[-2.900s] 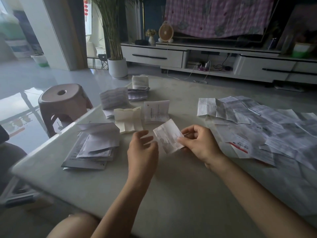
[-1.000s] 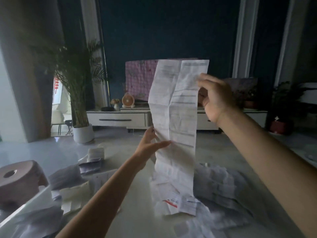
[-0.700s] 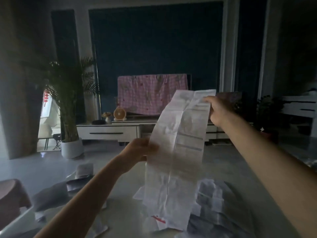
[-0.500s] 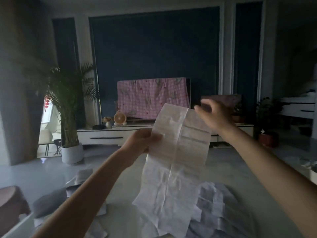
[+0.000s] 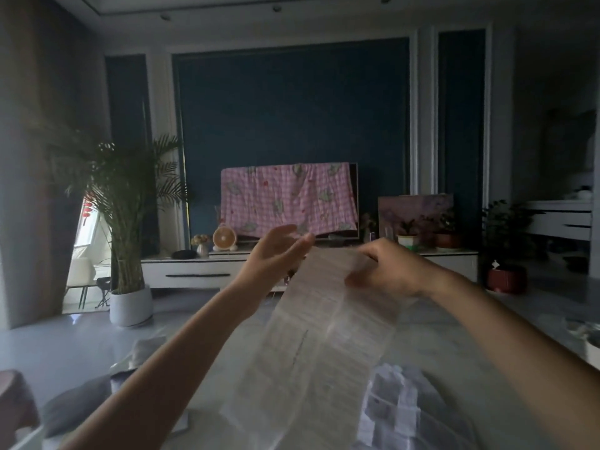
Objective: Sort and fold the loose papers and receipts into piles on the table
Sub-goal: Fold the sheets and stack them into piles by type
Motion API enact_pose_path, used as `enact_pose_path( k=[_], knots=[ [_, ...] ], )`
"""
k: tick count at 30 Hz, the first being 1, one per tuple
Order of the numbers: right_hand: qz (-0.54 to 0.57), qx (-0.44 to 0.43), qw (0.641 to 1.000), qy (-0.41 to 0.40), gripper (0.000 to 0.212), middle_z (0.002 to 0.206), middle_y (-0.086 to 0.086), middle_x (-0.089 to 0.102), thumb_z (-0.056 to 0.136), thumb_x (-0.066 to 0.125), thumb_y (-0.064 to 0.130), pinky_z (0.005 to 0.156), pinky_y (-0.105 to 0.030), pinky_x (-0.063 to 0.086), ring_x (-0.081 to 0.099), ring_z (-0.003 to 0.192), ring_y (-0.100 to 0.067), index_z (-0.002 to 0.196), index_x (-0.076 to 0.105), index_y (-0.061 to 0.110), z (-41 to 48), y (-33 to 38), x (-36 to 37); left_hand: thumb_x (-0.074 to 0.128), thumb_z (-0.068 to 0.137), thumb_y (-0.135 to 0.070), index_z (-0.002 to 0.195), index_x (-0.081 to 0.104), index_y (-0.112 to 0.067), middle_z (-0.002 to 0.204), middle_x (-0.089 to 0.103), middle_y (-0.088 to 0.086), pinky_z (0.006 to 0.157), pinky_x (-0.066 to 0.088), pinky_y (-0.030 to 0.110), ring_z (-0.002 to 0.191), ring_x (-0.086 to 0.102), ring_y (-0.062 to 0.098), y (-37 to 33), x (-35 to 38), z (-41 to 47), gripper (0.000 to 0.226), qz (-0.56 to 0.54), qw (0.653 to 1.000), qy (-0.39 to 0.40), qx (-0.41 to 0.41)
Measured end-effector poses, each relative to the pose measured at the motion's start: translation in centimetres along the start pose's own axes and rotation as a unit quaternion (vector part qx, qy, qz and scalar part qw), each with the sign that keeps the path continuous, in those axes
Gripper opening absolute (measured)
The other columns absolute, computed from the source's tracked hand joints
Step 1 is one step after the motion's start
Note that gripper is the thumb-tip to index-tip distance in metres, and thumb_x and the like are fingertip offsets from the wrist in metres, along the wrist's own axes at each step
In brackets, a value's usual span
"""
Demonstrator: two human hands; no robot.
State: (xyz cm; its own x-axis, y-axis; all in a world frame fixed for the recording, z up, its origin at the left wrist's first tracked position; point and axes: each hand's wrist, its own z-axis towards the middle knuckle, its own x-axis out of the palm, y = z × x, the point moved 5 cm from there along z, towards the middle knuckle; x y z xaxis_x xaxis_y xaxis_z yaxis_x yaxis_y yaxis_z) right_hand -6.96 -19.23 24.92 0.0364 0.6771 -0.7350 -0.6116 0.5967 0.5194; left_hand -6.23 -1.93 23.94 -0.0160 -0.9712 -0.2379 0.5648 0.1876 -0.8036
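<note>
The long receipt [image 5: 324,345] hangs in the air above the desk [image 5: 454,332], its long axis running from the hands down toward the person. The right hand [image 5: 386,267] has its grip pinched on the top right corner. The left hand [image 5: 276,254] meets the top left corner with fingers nearly straight, its grip too blurred to tell. Folding likely means raising the free lower end, which trails just beside the unsorted receipts [image 5: 399,404].

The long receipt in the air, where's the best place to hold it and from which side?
Take the long receipt by its top corners, one from each side: right hand pinching the right corner, left hand at the left. It is limp and hangs lengthwise toward the table, so a top hold probably keeps it flat for folding.
</note>
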Motion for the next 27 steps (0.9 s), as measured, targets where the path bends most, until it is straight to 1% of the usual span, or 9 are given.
enact_pose_path(
  k=[3,5,8,10,13,17,20,23,27],
  knots=[
    [0.038,0.012,0.998,0.049,0.025,0.090,-0.001,0.071,0.078,0.073,0.012,0.068,-0.018,0.051,0.064,0.076,-0.004,0.101,0.069,0.005,-0.3,-0.3,-0.9,0.060,0.043,-0.085,0.121,0.049,-0.038,0.111,0.052,-0.031,0.072,0.042,0.004,0.099,0.051,-0.016,-1.0,0.3,-0.6,0.091,0.067,0.991,0.113,0.011],
    [0.061,0.025,0.995,0.078,0.024,0.086,0.005,0.071,0.077,0.073,0.013,0.067,-0.015,0.051,0.066,0.076,-0.003,0.100,0.070,0.009,-0.4,-0.5,-1.1,0.062,0.041,-0.085,0.107,0.055,-0.040,0.099,0.060,-0.033,0.069,0.046,0.004,0.094,0.057,-0.016,-1.5,1.0,-0.9,0.080,0.081,0.985,0.152,0.013],
    [0.056,0.031,0.993,0.102,0.022,0.089,0.003,0.072,0.076,0.074,0.011,0.072,-0.017,0.054,0.067,0.080,-0.007,0.098,0.070,0.009,-0.7,-0.6,-1.1,0.066,0.064,-0.053,0.097,0.064,-0.025,0.095,0.069,-0.013,0.070,0.052,0.013,0.094,0.065,0.006,-1.6,1.8,-1.0,0.043,0.062,0.987,0.145,0.006],
    [0.073,0.034,0.992,0.101,0.026,0.093,-0.001,0.072,0.076,0.074,0.011,0.073,-0.018,0.054,0.067,0.081,-0.009,0.101,0.069,0.006,-1.0,-0.6,-0.8,0.065,0.072,-0.036,0.097,0.065,-0.009,0.094,0.067,0.004,0.074,0.054,0.022,0.090,0.065,0.016,-1.3,1.9,-1.0,0.037,0.038,0.991,0.125,-0.013],
    [0.100,0.033,0.991,0.078,0.027,0.093,-0.002,0.074,0.075,0.075,0.017,0.073,-0.021,0.056,0.069,0.082,-0.010,0.100,0.071,0.009,-1.2,-1.0,-0.6,0.068,0.080,-0.011,0.092,0.066,-0.006,0.083,0.065,0.007,0.072,0.054,0.025,0.076,0.065,0.013,-0.7,1.6,-0.9,0.013,0.018,0.997,0.074,-0.019],
    [0.110,0.024,0.992,0.064,0.013,0.087,0.002,0.073,0.075,0.074,0.014,0.067,-0.018,0.054,0.069,0.077,-0.007,0.088,0.071,0.016,-1.4,-1.4,-0.6,0.068,0.077,0.004,0.094,0.066,-0.007,0.066,0.063,-0.004,0.062,0.055,0.017,0.059,0.063,0.001,0.2,1.3,-0.9,0.021,0.015,0.999,0.023,-0.021],
    [0.106,0.027,0.991,0.071,0.008,0.081,0.004,0.072,0.076,0.073,0.014,0.064,-0.017,0.051,0.067,0.071,-0.005,0.084,0.071,0.015,-1.4,-1.4,-0.5,0.069,0.077,0.001,0.107,0.063,0.000,0.062,0.062,-0.009,0.061,0.054,0.018,0.060,0.062,0.003,0.6,1.1,-1.1,0.031,0.012,0.998,0.040,-0.049],
    [0.062,0.025,0.992,0.106,0.011,0.080,0.000,0.071,0.076,0.074,0.018,0.066,-0.021,0.051,0.064,0.068,-0.005,0.084,0.072,0.010,-1.5,-1.2,0.3,0.072,0.072,-0.024,0.101,0.068,-0.010,0.087,0.069,0.005,0.077,0.055,0.031,0.082,0.066,0.018,0.5,2.2,-1.8,0.033,0.003,0.987,0.140,-0.083],
    [0.062,0.024,0.993,0.098,0.023,0.085,-0.007,0.072,0.076,0.074,0.025,0.072,-0.028,0.050,0.064,0.073,-0.011,0.089,0.073,0.006,-1.4,-1.1,0.8,0.067,0.081,-0.029,0.094,0.066,0.003,0.085,0.061,0.014,0.085,0.052,0.044,0.082,0.061,0.026,0.7,2.1,-1.7,0.034,0.033,0.991,0.070,-0.107]
  ],
)
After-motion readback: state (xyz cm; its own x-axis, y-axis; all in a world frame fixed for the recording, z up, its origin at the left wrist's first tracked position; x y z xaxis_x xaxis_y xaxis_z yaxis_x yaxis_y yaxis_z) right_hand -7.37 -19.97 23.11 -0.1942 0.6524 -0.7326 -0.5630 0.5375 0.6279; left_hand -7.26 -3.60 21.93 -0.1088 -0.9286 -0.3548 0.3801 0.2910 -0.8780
